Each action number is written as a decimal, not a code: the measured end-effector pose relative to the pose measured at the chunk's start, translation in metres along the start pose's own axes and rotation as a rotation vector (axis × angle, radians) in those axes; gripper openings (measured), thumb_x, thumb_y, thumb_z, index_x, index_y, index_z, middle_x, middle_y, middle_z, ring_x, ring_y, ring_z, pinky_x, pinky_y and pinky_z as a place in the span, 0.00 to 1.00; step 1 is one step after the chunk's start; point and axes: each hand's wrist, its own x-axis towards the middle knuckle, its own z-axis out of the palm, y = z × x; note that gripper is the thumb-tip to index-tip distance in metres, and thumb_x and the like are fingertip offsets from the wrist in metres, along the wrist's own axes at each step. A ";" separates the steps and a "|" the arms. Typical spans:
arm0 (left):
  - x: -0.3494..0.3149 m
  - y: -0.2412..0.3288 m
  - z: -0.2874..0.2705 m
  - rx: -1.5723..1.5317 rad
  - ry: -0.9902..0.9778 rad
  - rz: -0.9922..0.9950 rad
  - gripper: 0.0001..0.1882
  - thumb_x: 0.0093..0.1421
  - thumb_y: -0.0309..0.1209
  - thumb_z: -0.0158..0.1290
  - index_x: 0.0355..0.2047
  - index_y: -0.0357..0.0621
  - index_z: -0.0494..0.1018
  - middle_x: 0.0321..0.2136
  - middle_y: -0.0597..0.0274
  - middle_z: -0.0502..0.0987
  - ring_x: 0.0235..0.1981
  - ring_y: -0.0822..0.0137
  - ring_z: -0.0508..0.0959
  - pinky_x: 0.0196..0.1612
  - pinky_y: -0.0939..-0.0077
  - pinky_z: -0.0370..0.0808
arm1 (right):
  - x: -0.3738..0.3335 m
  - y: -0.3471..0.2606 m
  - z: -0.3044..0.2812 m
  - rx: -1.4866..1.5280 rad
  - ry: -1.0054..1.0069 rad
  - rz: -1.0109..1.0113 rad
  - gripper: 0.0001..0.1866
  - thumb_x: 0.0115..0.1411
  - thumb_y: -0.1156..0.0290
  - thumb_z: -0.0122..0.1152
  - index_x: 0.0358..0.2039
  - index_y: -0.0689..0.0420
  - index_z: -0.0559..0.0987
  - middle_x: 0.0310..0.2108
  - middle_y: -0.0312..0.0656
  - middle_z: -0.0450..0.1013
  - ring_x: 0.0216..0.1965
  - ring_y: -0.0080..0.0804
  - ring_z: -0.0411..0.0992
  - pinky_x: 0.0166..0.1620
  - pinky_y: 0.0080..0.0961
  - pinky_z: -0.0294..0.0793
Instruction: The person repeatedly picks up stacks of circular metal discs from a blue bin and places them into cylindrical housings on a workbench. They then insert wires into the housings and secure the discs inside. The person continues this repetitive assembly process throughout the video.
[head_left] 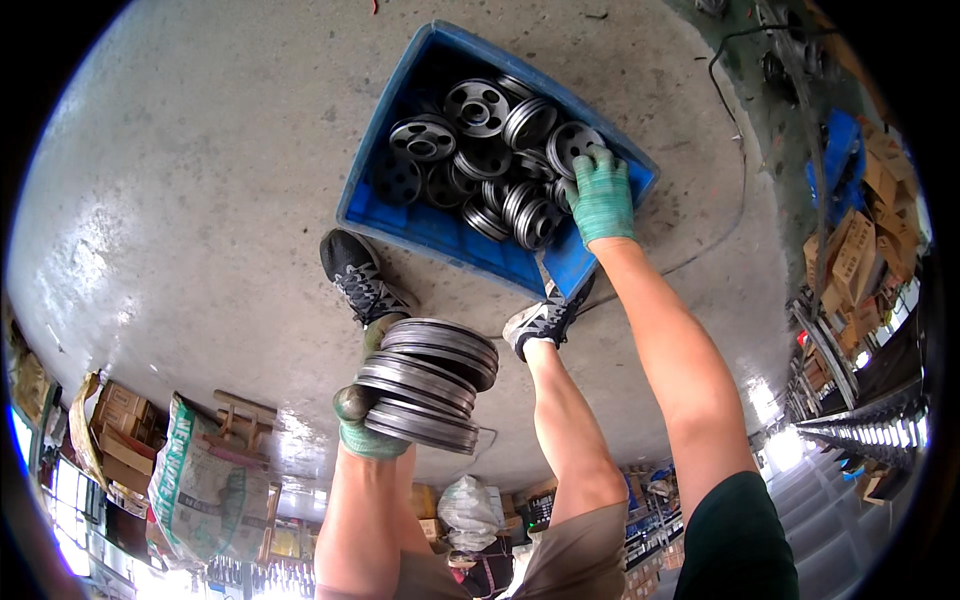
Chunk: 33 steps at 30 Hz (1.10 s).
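Note:
A stack of grooved metal pulleys (pixel 425 385) is in my left hand (pixel 362 428), which wears a green glove and is closed around their left side. The stack is held in front of my legs, with the pulleys' grooved rims facing up. My right hand (pixel 604 195), also in a green glove, reaches over the near right side of a blue plastic crate (pixel 500 262). Its fingers close on the rim of a spoked pulley (pixel 570 146) there. Several more grey pulleys (pixel 478 108) lie in a loose heap inside the crate, some flat, some on edge.
The crate stands on a grey concrete floor (pixel 220 200), just beyond my shoes (pixel 362 272). A dark cable (pixel 742 160) runs along the floor at the right. Cardboard (pixel 860 265) is piled at the far right, and a white sack (pixel 205 490) stands at the left.

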 end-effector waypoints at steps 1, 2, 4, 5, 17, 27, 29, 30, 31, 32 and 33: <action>-0.002 0.005 0.004 0.022 0.015 -0.018 0.55 0.43 0.57 0.74 0.67 0.50 0.62 0.56 0.46 0.74 0.53 0.47 0.80 0.54 0.45 0.82 | -0.001 0.003 0.003 0.021 0.019 -0.017 0.25 0.52 0.67 0.76 0.49 0.55 0.76 0.56 0.49 0.68 0.51 0.57 0.69 0.55 0.48 0.74; 0.001 0.003 0.009 0.024 0.037 -0.006 0.55 0.43 0.57 0.74 0.66 0.49 0.62 0.56 0.45 0.74 0.52 0.47 0.80 0.54 0.46 0.83 | 0.000 0.007 0.004 0.037 0.041 -0.036 0.25 0.51 0.67 0.76 0.49 0.55 0.76 0.56 0.49 0.68 0.51 0.57 0.69 0.55 0.49 0.74; 0.006 -0.004 0.019 0.022 0.095 0.033 0.56 0.43 0.58 0.74 0.66 0.46 0.62 0.56 0.44 0.75 0.51 0.47 0.81 0.52 0.48 0.84 | 0.003 0.015 0.006 0.102 0.068 -0.038 0.25 0.51 0.67 0.76 0.49 0.55 0.76 0.56 0.49 0.68 0.51 0.57 0.69 0.55 0.49 0.74; 0.009 -0.004 0.020 0.058 0.070 0.030 0.58 0.43 0.60 0.74 0.66 0.43 0.61 0.56 0.43 0.75 0.51 0.46 0.81 0.51 0.49 0.85 | 0.004 0.016 0.004 0.134 0.080 -0.039 0.25 0.51 0.68 0.76 0.48 0.55 0.76 0.56 0.50 0.68 0.51 0.58 0.69 0.55 0.49 0.74; 0.015 -0.014 0.007 -0.013 0.132 -0.017 0.50 0.48 0.58 0.69 0.61 0.32 0.67 0.46 0.44 0.81 0.44 0.50 0.83 0.49 0.54 0.85 | 0.006 0.003 -0.012 0.002 -0.162 -0.062 0.31 0.52 0.67 0.75 0.57 0.53 0.75 0.58 0.48 0.68 0.50 0.56 0.71 0.54 0.47 0.76; 0.014 -0.010 0.001 0.004 0.077 -0.014 0.50 0.50 0.59 0.67 0.63 0.36 0.67 0.51 0.44 0.80 0.48 0.49 0.82 0.53 0.52 0.83 | 0.002 -0.022 -0.014 0.111 0.073 0.077 0.20 0.54 0.68 0.72 0.48 0.49 0.80 0.53 0.44 0.74 0.45 0.53 0.75 0.49 0.45 0.79; 0.017 -0.009 -0.002 -0.017 0.046 -0.015 0.50 0.50 0.58 0.67 0.63 0.36 0.67 0.51 0.44 0.79 0.49 0.48 0.82 0.53 0.51 0.83 | 0.003 -0.034 -0.030 0.135 0.008 0.209 0.21 0.53 0.68 0.73 0.48 0.49 0.81 0.53 0.45 0.75 0.45 0.52 0.77 0.49 0.45 0.80; 0.018 -0.010 -0.003 -0.020 0.065 0.002 0.50 0.50 0.58 0.67 0.63 0.36 0.67 0.51 0.43 0.79 0.49 0.48 0.82 0.53 0.51 0.83 | 0.009 -0.042 -0.043 0.147 -0.022 0.269 0.21 0.53 0.68 0.73 0.48 0.49 0.81 0.52 0.46 0.75 0.45 0.52 0.77 0.49 0.45 0.80; 0.019 -0.012 -0.004 -0.023 0.084 0.020 0.50 0.50 0.58 0.67 0.63 0.36 0.67 0.51 0.43 0.79 0.49 0.48 0.82 0.53 0.51 0.82 | 0.014 -0.049 -0.058 0.183 -0.057 0.303 0.21 0.53 0.69 0.73 0.49 0.52 0.81 0.52 0.49 0.76 0.48 0.50 0.78 0.51 0.43 0.80; 0.019 -0.013 -0.003 -0.027 0.098 0.029 0.50 0.50 0.59 0.67 0.64 0.36 0.67 0.51 0.42 0.79 0.49 0.47 0.82 0.54 0.50 0.82 | 0.013 -0.041 -0.055 0.259 -0.073 0.374 0.21 0.53 0.70 0.73 0.49 0.53 0.81 0.51 0.49 0.77 0.48 0.49 0.78 0.51 0.42 0.80; 0.019 -0.014 -0.004 -0.030 0.112 0.021 0.50 0.50 0.59 0.67 0.64 0.37 0.67 0.52 0.43 0.79 0.50 0.48 0.82 0.54 0.50 0.82 | 0.013 -0.031 -0.049 0.334 -0.089 0.447 0.21 0.53 0.71 0.73 0.49 0.54 0.81 0.50 0.50 0.78 0.48 0.49 0.79 0.51 0.41 0.80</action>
